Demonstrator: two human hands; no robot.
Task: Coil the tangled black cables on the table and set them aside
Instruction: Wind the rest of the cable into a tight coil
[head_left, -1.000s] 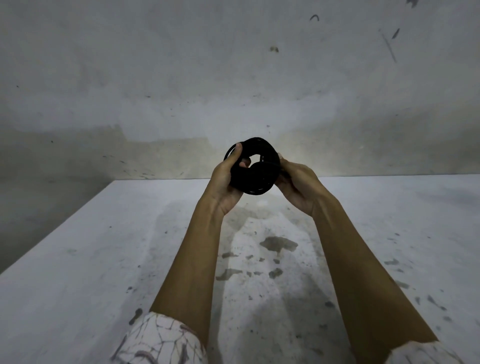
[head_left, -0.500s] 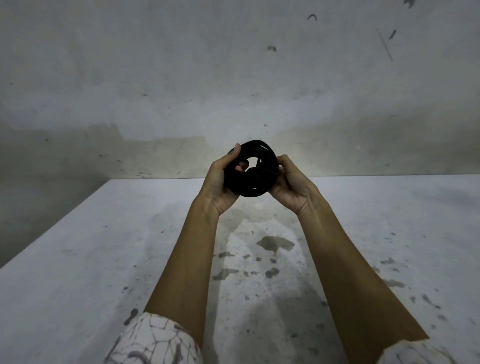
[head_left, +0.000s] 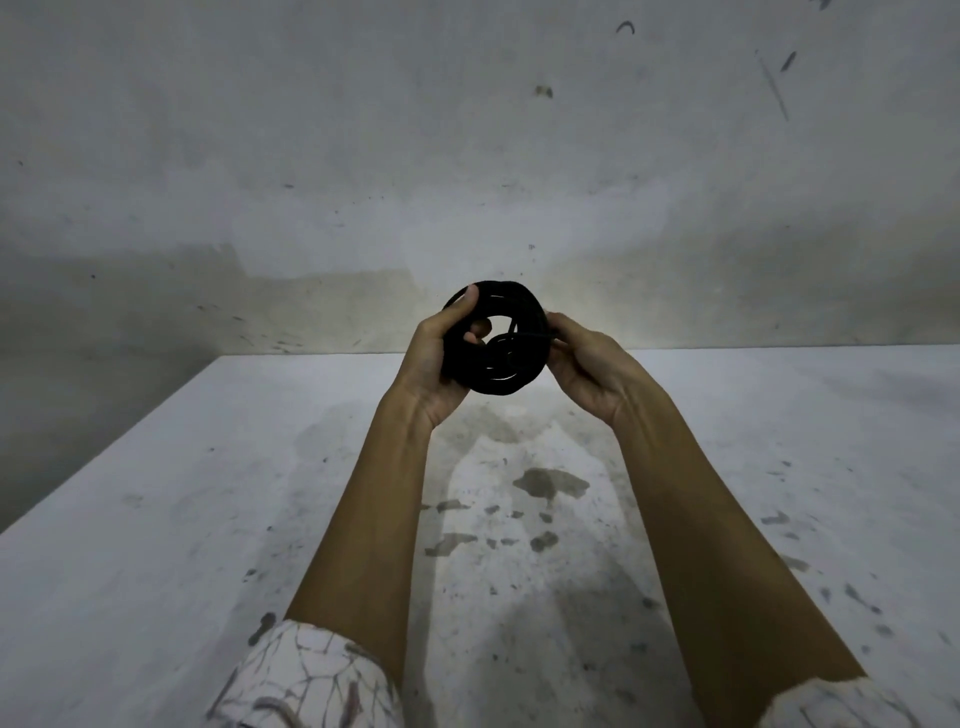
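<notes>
Coiled black cable (head_left: 496, 358), gripped by left hand (head_left: 441, 364), right hand (head_left: 587, 366)

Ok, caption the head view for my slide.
Both hands, left hand and right hand, hold a coiled black cable above a stained table.

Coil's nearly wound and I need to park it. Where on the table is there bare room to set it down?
Both hands, left hand and right hand, hold the black cable coil above the table. Bare patches: left of the left forearm toward the table's left edge, right of the right forearm, and between the forearms, which is narrower and stained. No other objects show.
</notes>
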